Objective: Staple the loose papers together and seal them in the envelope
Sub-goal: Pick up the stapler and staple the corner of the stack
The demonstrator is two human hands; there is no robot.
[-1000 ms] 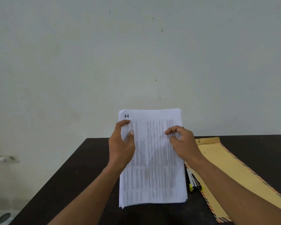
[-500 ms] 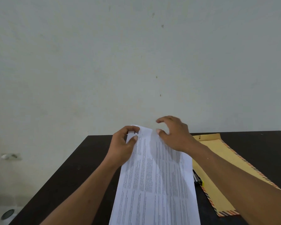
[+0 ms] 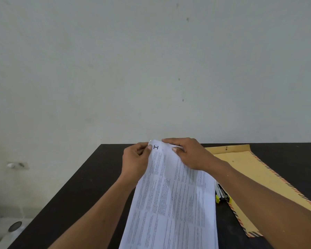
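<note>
Your left hand point(image 3: 136, 163) pinches the papers point(image 3: 172, 203) at their 11 o'clock corner; the fingers of your right hand point(image 3: 190, 153) grip their far edge at 1 o'clock. The envelope point(image 3: 255, 177) lies on the surface point(image 3: 82, 191) at their 3 o'clock, with the stapler point(image 3: 222, 194) between.

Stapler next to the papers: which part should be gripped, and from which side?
Likely the stapler by its narrow body, fingers across the two long sides, from above and the right. It lies flat, pointing away from the person, left side close against the papers, on the envelope edge. The right hand, holding the papers, is nearer.
</note>
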